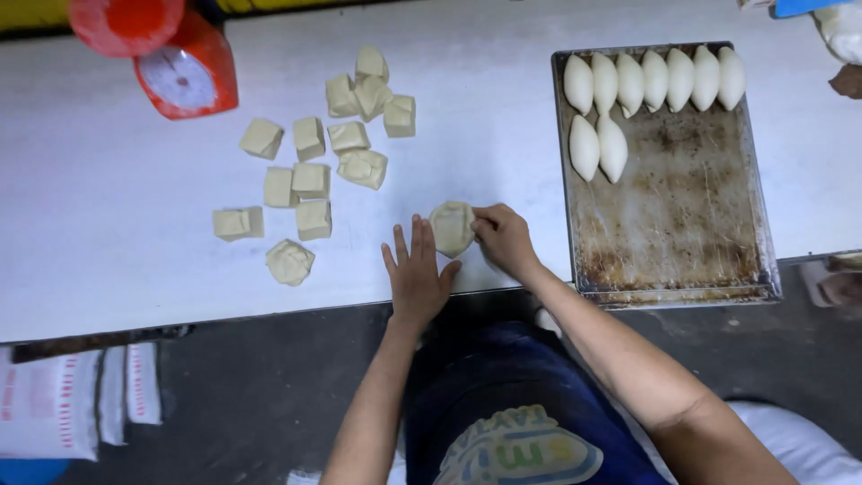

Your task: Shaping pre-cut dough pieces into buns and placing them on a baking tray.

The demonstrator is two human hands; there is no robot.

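Pale dough piece (451, 227), roughly round and creased, perhaps slightly flattened.

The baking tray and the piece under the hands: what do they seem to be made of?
The baking tray looks like metal, dull grey with brown baked-on stains. The piece between the left hand and right hand looks like raw dough: pale, matte, soft folds.

I saw the white table (108, 207) carrying loose dough pieces (310, 171) left of my hands, a worn baking tray (673, 216) to their right, and a red scale (184, 76) beyond the pieces.
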